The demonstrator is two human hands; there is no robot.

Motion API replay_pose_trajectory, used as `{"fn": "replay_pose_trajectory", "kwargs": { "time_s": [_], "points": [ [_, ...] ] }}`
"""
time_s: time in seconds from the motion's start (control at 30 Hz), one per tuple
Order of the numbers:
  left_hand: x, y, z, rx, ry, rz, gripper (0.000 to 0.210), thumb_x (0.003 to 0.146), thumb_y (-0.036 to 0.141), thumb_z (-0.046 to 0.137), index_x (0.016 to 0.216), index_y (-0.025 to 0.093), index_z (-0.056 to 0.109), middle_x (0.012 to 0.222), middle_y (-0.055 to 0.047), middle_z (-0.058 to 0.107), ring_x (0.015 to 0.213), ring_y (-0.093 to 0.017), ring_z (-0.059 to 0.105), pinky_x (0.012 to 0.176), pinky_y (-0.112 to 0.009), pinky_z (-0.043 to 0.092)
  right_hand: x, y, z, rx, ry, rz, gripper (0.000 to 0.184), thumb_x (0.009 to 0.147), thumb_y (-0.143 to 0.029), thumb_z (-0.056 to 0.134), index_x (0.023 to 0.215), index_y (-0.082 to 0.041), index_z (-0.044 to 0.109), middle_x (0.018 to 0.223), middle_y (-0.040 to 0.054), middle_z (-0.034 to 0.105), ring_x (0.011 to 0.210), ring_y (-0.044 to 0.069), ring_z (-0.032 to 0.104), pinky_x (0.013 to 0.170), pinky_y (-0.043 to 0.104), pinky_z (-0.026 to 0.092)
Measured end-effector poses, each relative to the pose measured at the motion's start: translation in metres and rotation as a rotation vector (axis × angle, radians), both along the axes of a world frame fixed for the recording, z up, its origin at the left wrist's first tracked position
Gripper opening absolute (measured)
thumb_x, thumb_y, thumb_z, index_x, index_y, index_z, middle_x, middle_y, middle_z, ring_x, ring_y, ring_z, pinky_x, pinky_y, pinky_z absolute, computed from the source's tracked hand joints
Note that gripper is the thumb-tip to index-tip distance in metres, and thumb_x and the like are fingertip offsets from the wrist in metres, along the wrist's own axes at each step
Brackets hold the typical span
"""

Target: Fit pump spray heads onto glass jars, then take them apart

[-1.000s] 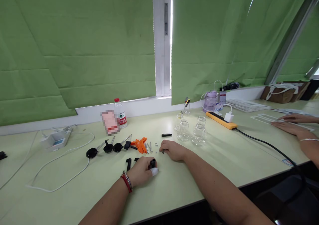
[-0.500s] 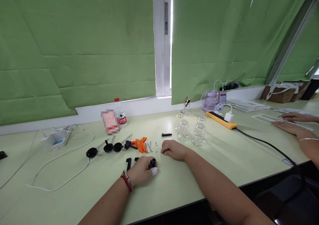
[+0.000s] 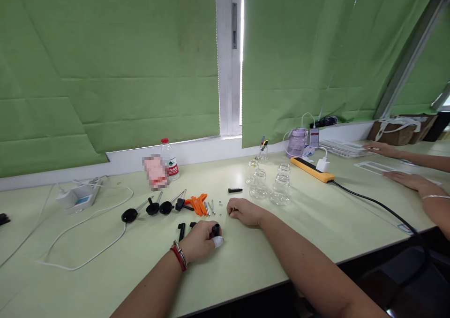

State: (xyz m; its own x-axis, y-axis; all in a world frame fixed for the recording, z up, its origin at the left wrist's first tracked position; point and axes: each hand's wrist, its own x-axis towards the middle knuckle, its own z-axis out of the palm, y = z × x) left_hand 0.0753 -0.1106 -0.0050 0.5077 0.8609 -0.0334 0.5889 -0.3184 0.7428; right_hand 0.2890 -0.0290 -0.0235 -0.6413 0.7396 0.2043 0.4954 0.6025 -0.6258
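My left hand is closed around a black hollow plastic part, its open end facing up; white tape wraps the thumb. My right hand rests on the table with fingers curled together, and whatever they pinch is hidden. Small nuts lie just left of its fingertips. Beside them are metal screws and orange plastic pieces. A black L-shaped piece sits behind my left wrist. Further left stand several black round parts with metal rods. Behind my right hand lies a small black strip.
Clear glass jars stand right of centre, one holding screwdrivers. An orange power strip trails a black cable. At left are a white socket block and a water bottle. Another person's hands work at right.
My left hand has stayed in place with the black part. My right hand's fingers have shifted very slightly. At right, another person's far hand has moved back toward the stack of white sheets.
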Motion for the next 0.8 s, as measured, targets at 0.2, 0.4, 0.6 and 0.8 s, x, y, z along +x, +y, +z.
{"fn": "replay_pose_trajectory", "kwargs": {
  "time_s": [0.2, 0.4, 0.6, 0.8],
  "points": [
    [0.000, -0.001, 0.000, 0.004, 0.005, 0.000, 0.011, 0.072, 0.027, 0.053, 0.072, 0.016, 0.054, 0.063, 0.003, 0.048, 0.058, -0.011, 0.042, 0.053, -0.022, 0.033, 0.005, 0.006, -0.007, -0.101, 0.095, -0.087, 0.013, 0.083, -0.018, 0.040, 0.087, -0.019, 0.051, 0.069, -0.0018, 0.053, 0.060, 0.011, 0.048, 0.058, 0.023, 0.040],
    [0.000, -0.001, -0.001, -0.002, 0.005, -0.001, 0.011, 0.072, 0.027, 0.053, 0.073, 0.016, 0.053, 0.062, 0.003, 0.047, 0.057, -0.011, 0.041, 0.052, -0.022, 0.033, 0.009, 0.010, -0.009, -0.157, 0.147, -0.127, 0.011, 0.086, -0.025, 0.040, 0.087, -0.020, 0.049, 0.060, -0.0025, 0.056, 0.059, 0.012, 0.050, 0.063, 0.024, 0.040],
    [0.000, 0.000, -0.001, -0.001, 0.002, 0.002, 0.011, 0.072, 0.028, 0.054, 0.072, 0.016, 0.053, 0.062, 0.003, 0.048, 0.058, -0.011, 0.041, 0.053, -0.023, 0.033, 0.014, 0.012, -0.009, -0.200, 0.167, -0.140, 0.011, 0.084, -0.027, 0.044, 0.087, -0.020, 0.051, 0.063, -0.0014, 0.059, 0.061, 0.013, 0.054, 0.062, 0.025, 0.040],
    [0.001, 0.001, -0.001, -0.012, 0.001, 0.001, 0.011, 0.072, 0.027, 0.053, 0.073, 0.016, 0.053, 0.063, 0.003, 0.047, 0.057, -0.011, 0.041, 0.053, -0.023, 0.033, 0.015, 0.014, -0.011, -0.237, 0.185, -0.146, 0.011, 0.082, -0.027, 0.045, 0.086, -0.020, 0.052, 0.063, -0.0010, 0.060, 0.061, 0.012, 0.055, 0.061, 0.024, 0.041]
  ]
}}
